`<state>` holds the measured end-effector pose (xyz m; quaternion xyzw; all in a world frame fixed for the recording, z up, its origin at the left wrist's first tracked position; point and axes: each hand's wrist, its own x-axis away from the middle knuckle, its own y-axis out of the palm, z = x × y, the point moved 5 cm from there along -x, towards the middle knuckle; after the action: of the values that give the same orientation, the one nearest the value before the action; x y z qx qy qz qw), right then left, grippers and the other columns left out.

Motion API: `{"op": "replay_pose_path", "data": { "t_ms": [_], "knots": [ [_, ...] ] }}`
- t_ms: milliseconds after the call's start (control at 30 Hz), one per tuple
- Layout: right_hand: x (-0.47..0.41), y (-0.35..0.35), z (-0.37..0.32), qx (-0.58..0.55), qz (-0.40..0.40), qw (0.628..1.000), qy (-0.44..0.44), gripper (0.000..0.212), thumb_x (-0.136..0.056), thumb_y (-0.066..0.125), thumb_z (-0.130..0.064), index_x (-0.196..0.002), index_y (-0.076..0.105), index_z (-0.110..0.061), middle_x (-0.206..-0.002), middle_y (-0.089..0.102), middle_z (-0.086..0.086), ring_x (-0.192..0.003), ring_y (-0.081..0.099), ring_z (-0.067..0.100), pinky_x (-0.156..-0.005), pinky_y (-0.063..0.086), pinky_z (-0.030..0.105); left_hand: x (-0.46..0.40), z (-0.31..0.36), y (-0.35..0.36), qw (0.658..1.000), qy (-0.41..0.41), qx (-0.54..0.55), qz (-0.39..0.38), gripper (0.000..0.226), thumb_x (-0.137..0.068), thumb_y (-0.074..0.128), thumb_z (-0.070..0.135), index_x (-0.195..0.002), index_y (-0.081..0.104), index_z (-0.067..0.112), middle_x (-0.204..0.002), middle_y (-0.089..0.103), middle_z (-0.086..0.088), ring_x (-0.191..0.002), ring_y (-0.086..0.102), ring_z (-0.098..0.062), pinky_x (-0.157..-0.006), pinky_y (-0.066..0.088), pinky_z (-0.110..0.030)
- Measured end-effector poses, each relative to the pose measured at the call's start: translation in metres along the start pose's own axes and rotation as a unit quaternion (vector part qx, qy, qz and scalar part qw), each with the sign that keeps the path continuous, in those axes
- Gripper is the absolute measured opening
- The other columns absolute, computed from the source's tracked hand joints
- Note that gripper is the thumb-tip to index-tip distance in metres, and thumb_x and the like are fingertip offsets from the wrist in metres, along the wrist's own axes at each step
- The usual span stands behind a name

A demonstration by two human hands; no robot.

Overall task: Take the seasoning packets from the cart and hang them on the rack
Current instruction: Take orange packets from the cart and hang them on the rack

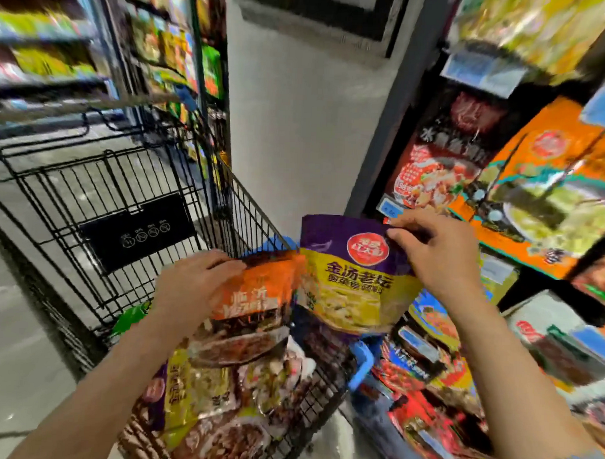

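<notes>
Rack (415, 106): dark upright frame on the right, hung with large packets in orange, black-and-red and green; their prints are blurred, and the number hanging cannot be counted.
Cart (99, 201): one black wire cart, standing left of the rack and below both hands; a black plate with small white symbols sits on its folded seat flap.
Packets in the cart (199, 390): a loose heap in the cart's near end, purple-and-yellow ones mixed with brown ones; they overlap too much for an exact count.
Purple packet (354, 279): one, purple top, yellow lower half, a round red badge and dark lettering; held upright above the cart's right edge, just below the rack's lowest hanging packets.
Orange packet (254, 306): one, orange top band, dark brown food picture below; held over the heap, its right edge touching the purple packet.
Right hand (434, 254): fingers and thumb pinched on the purple packet's top right corner.
Left hand (192, 287): fingers curled over the orange packet's top left edge, gripping it.
</notes>
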<state>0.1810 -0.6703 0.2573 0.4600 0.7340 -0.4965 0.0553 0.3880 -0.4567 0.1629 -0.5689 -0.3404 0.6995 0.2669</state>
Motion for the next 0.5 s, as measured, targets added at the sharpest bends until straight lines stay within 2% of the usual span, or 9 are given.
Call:
{"op": "replay_pose_path", "data": {
  "t_ms": [167, 367, 500],
  "knots": [
    [-0.015, -0.06, -0.01, 0.034, 0.059, 0.996, -0.059, 0.008, -0.078, 0.071, -0.012, -0.085, 0.073, -0.015, -0.085, 0.072, 0.002, -0.078, 0.066, 0.025, -0.073, 0.052, 0.042, -0.059, 0.031, -0.059, 0.993, 0.034, -0.004, 0.109, 0.021, -0.082, 0.055, 0.013, -0.088, 0.075, 0.012, -0.078, 0.069, -0.005, -0.057, 0.063, -0.022, -0.046, 0.05, -0.027],
    [-0.04, -0.157, -0.02, 0.106, 0.138, 0.978, -0.117, 0.01, -0.078, 0.07, -0.023, -0.087, 0.072, -0.02, -0.088, 0.073, 0.003, -0.085, 0.067, 0.03, -0.071, 0.052, 0.044, -0.124, 0.082, -0.119, 0.981, 0.1, -0.02, 0.165, 0.024, -0.084, 0.053, 0.016, -0.09, 0.075, 0.013, -0.077, 0.067, -0.005, -0.059, 0.062, -0.022, -0.052, 0.046, -0.025],
    [-0.04, -0.22, -0.026, 0.137, 0.218, 0.957, -0.133, 0.011, -0.078, 0.069, -0.024, -0.088, 0.074, -0.02, -0.09, 0.074, 0.003, -0.086, 0.065, 0.031, -0.073, 0.051, 0.042, -0.157, 0.123, -0.15, 0.969, 0.132, 0.002, 0.211, 0.033, -0.089, 0.045, 0.026, -0.092, 0.075, 0.014, -0.078, 0.067, -0.005, -0.059, 0.061, -0.024, -0.047, 0.047, -0.027]
  ]
}}
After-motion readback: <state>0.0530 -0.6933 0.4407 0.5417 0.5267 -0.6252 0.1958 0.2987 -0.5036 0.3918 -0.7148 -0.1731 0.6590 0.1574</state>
